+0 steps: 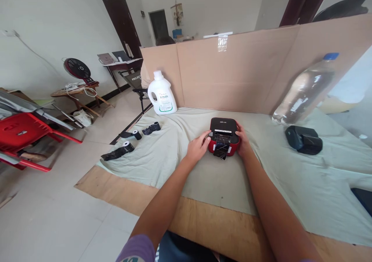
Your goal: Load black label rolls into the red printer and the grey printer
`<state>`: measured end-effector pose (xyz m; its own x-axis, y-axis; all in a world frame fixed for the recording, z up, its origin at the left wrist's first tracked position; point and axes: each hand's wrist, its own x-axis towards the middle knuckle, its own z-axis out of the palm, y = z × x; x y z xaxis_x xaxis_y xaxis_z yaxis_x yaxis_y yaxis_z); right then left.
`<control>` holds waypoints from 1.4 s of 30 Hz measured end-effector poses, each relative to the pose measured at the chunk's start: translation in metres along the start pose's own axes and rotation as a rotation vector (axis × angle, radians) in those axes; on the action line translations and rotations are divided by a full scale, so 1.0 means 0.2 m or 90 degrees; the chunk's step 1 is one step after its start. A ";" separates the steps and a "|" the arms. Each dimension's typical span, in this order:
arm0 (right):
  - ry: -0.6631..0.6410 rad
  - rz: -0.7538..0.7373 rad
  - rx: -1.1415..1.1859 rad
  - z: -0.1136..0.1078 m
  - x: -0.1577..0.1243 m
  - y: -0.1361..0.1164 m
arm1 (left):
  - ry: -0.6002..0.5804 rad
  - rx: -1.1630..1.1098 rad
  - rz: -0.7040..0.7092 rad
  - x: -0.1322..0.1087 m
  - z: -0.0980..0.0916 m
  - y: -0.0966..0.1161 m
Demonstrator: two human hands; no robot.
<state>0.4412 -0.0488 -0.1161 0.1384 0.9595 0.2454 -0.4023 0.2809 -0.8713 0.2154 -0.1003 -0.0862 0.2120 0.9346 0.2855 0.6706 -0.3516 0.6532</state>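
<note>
A small red and black label printer [223, 125] sits on the pale green cloth in front of me. From its front slot hangs a strip of shiny black film [222, 146]. My left hand [198, 147] grips the printer's left side, thumb and fingertips at its front left corner. On the opposite side, my right hand [243, 139] is closed around the edge, its fingers partly hidden behind the casing. To the left lie several rolls of black film [128, 146] with loose ends trailing.
A cardboard panel [226, 76] stands along the back of the cloth-covered table [203, 206]. A white detergent jug [162, 95] is at back left. On the right are a large clear bottle [305, 89] with a blue cap and a dark device [302, 139].
</note>
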 end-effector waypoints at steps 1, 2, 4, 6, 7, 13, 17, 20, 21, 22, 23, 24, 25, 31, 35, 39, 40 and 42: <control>0.005 -0.006 0.003 0.00 -0.01 0.01 | 0.010 -0.012 0.000 0.01 0.00 -0.03; 0.010 -0.009 0.005 0.00 -0.01 0.01 | 0.030 -0.021 -0.007 0.02 -0.01 -0.06; 0.016 -0.011 0.007 0.00 -0.02 0.02 | 0.102 -0.011 -0.038 0.06 -0.06 -0.15; 0.017 -0.007 0.006 0.00 -0.02 0.02 | 0.181 0.060 -0.076 0.13 -0.16 -0.26; 0.016 -0.005 0.004 0.00 -0.02 0.02 | 0.208 0.123 -0.097 0.17 -0.23 -0.33; 0.014 -0.015 -0.021 0.00 -0.01 0.02 | 0.069 0.424 -0.314 0.34 -0.70 -0.75; 0.013 -0.018 -0.020 0.00 -0.01 0.02 | -0.017 0.442 -0.299 0.32 -0.85 -0.84; 0.014 -0.009 -0.010 0.00 -0.01 0.02 | -0.018 0.438 -0.287 0.26 -0.90 -0.81; 0.015 -0.008 -0.006 0.00 -0.01 0.02 | -0.020 0.442 -0.285 0.24 -0.91 -0.81; 0.017 -0.007 -0.001 0.00 -0.01 0.02 | -0.025 0.449 -0.284 0.20 -0.92 -0.80; 0.018 -0.008 0.004 0.00 -0.01 0.03 | -0.033 0.459 -0.287 0.16 -0.93 -0.79; 0.019 -0.008 0.008 0.00 -0.01 0.03 | -0.044 0.468 -0.291 0.12 -0.94 -0.79; 0.019 -0.009 0.010 0.00 0.00 0.03 | -0.055 0.474 -0.298 0.08 -0.95 -0.79; 0.077 -0.009 0.009 0.02 -0.03 0.03 | 0.110 0.457 -0.244 -0.06 -0.83 -0.64; 0.044 0.013 -0.021 -0.02 -0.17 0.01 | 0.060 0.016 -0.096 0.02 -0.43 -0.36; -0.051 0.010 -0.225 -0.03 -0.29 -0.02 | -0.111 -0.456 -0.077 0.14 -0.02 -0.11; -0.055 -0.008 -0.279 -0.01 -0.30 -0.02 | -0.121 -0.525 -0.059 0.17 0.03 -0.08; -0.057 -0.064 -0.358 0.07 -0.28 -0.01 | -0.108 -0.618 -0.053 0.22 0.06 -0.05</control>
<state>0.4211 -0.1028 -0.1211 0.0645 0.9338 0.3518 0.1550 0.3389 -0.9280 0.2263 -0.0540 -0.0891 0.3408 0.9268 0.1578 -0.1695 -0.1045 0.9800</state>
